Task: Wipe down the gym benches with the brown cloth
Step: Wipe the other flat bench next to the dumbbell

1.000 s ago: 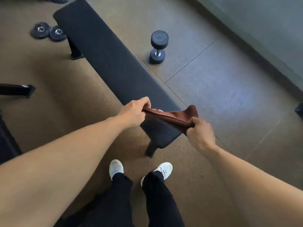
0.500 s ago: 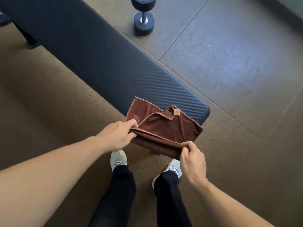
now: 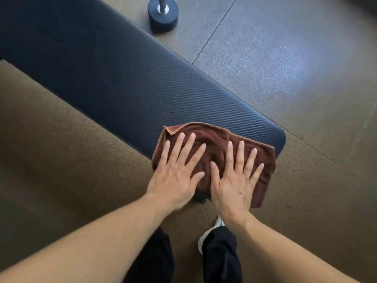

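Note:
A long black padded gym bench (image 3: pixel 114 74) with a ribbed surface runs from the upper left down to its rounded near end. The brown cloth (image 3: pixel 214 139) lies folded flat on that near end, its right edge hanging over the side. My left hand (image 3: pixel 177 170) presses flat on the cloth's left half, fingers spread straight. My right hand (image 3: pixel 236 176) presses flat on the right half beside it, fingers straight too. Small droplets (image 3: pixel 179 97) dot the pad just beyond the cloth.
A black dumbbell (image 3: pixel 163 15) stands on end on the floor beyond the bench. Brown rubber flooring lies on the left and grey tiles on the right. My legs and a white shoe (image 3: pixel 206 237) are below the hands.
Both hands let go of the pinched cloth edge, laid the cloth on the bench's near end and now press flat on it. The view has moved closer to the bench.

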